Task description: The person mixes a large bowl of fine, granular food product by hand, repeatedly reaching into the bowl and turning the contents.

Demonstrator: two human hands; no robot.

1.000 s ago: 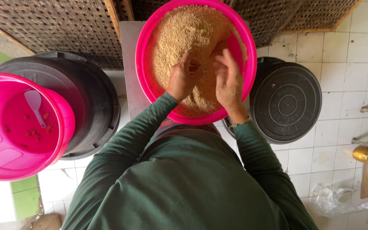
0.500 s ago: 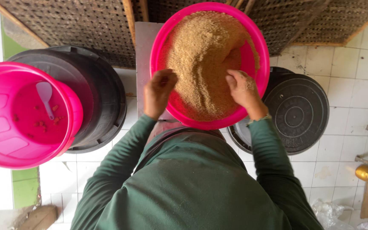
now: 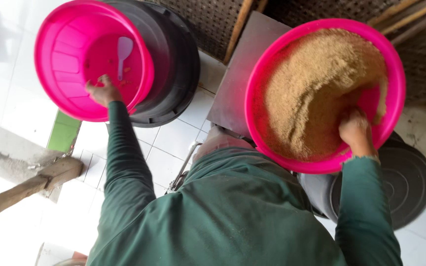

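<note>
grain [image 3: 316, 88] tan, heaped, right hand [image 3: 355, 132] buried

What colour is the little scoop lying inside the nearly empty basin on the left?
White; the scoop shows best in the head view, against the pink basin.

The pink basin [image 3: 324, 93] that my right hand [image 3: 355, 132] dug into sat in the upper right of the frame, round, bright and tilted toward me. It was heaped with tan, crumbly meal [image 3: 316, 88] banked toward its upper and left side, leaving a patch of bare pink wall at the right. The second pink basin [image 3: 65, 64], which my left hand [image 3: 103, 90] gripped by its lower rim, lay in the upper left, ribbed inside and nearly empty but for a white scoop [image 3: 123, 53] and a few scattered crumbs.
</note>
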